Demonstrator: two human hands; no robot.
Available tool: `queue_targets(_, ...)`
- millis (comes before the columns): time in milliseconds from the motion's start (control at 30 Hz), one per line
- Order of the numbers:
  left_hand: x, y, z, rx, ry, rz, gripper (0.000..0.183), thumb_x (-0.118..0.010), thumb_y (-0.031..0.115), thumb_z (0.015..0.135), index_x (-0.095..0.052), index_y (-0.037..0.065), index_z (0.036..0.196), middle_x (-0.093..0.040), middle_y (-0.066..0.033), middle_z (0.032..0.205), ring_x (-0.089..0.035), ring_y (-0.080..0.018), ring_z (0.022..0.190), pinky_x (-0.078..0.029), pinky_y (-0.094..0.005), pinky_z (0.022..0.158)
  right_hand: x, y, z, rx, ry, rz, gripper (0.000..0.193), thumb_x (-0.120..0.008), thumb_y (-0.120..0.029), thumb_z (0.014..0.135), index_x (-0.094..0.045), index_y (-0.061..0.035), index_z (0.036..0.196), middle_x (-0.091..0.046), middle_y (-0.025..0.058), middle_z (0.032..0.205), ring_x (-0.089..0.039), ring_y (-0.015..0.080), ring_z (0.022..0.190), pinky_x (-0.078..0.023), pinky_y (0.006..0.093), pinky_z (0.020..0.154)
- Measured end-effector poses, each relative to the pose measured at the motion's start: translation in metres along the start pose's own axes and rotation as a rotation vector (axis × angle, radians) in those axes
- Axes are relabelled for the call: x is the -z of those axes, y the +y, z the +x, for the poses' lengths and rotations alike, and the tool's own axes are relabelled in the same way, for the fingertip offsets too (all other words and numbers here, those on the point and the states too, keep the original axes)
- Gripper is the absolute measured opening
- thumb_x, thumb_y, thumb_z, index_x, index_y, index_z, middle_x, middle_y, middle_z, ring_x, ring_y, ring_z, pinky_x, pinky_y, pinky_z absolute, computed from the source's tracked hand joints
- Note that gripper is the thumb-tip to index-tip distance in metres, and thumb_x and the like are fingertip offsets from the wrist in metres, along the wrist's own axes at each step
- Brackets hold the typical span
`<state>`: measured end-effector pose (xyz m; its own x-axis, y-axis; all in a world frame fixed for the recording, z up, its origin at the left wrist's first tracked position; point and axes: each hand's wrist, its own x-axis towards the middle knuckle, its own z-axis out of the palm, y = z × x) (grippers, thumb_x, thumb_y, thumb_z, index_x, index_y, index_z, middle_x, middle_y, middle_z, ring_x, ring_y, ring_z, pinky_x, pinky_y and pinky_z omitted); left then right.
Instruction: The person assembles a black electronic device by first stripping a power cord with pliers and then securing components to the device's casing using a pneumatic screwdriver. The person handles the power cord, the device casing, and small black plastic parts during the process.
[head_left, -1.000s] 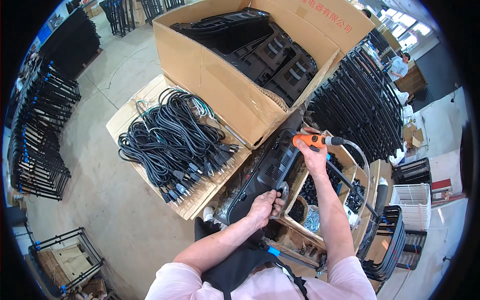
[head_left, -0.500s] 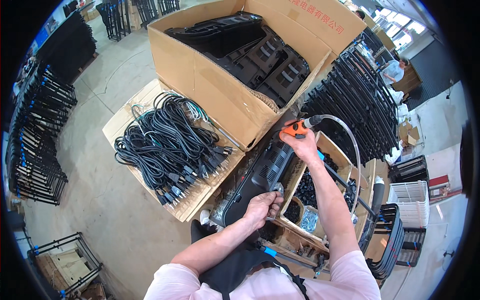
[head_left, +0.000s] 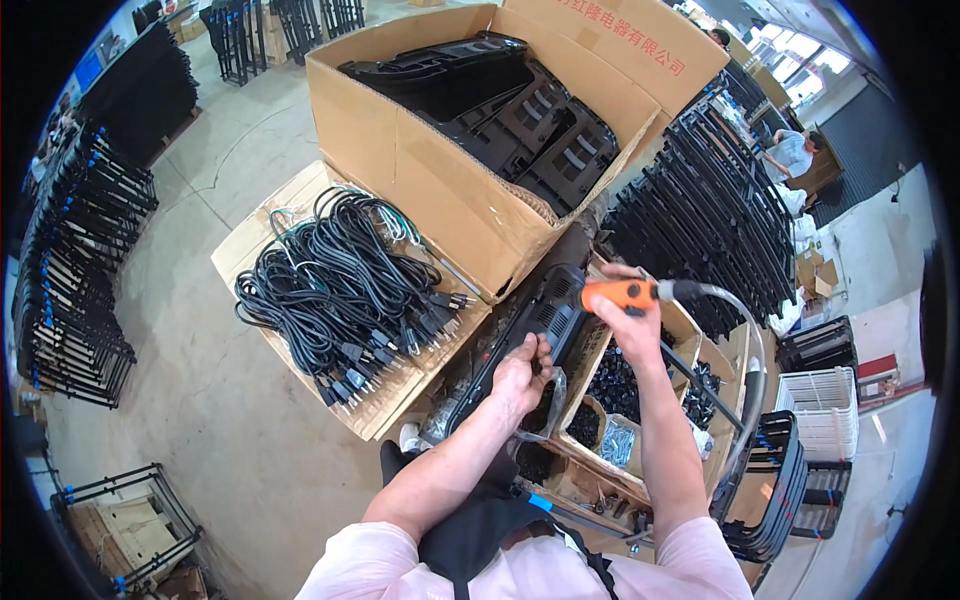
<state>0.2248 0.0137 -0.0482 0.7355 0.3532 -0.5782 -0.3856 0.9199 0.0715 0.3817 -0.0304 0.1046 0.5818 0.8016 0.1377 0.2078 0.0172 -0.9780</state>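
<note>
My right hand is wrapped round an orange air screwdriver, whose clear hose loops away to the right. Beneath the tool lies a long black vented plastic housing, slanting across the bench. My left hand is over the housing's near part with its fingers pinched together; whatever they hold is too small or hidden. A piece of clear plastic bag hangs beside that hand. Just right of the housing sits a divided wooden tray with small black parts and silver screws.
Bundled black power cords lie on cardboard to the left. A big open carton of black plastic panels stands beyond. Stacked black metal frames rise at the right, and another person is farther back.
My right hand has drawn the screwdriver nearer and to the right, turning it more level. The left hand has moved slightly up along the housing, away from the plastic bag.
</note>
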Motion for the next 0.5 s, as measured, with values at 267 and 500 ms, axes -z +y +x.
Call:
queue_targets(267,-0.014,0.003,0.006,0.012,0.022,-0.079,0.022,-0.063,0.028,0.109,-0.069,0.007,0.113,-0.068,-0.0004,0.089,-0.063,-0.0118,0.074,-0.056,-0.0246,0.068,0.006,-0.011,-0.056,-0.086,0.043,0.066,0.053,-0.082,-0.007,0.088,-0.058,0.0014,0.135,-0.074,0.0182,0.122,-0.071,0.0229,0.113,-0.056,0.0391,0.103)
queue_targets(500,-0.009,-0.001,0.008,0.033,-0.036,-0.112,0.022,-0.061,0.026,0.11,-0.069,0.006,0.114,-0.067,-0.0006,0.088,-0.063,-0.0118,0.075,-0.058,-0.0257,0.07,0.006,-0.002,-0.063,-0.107,0.082,0.103,0.053,-0.082,-0.007,0.088,-0.059,0.0014,0.135,-0.074,0.0187,0.123,-0.07,0.0229,0.114,-0.055,0.0381,0.104)
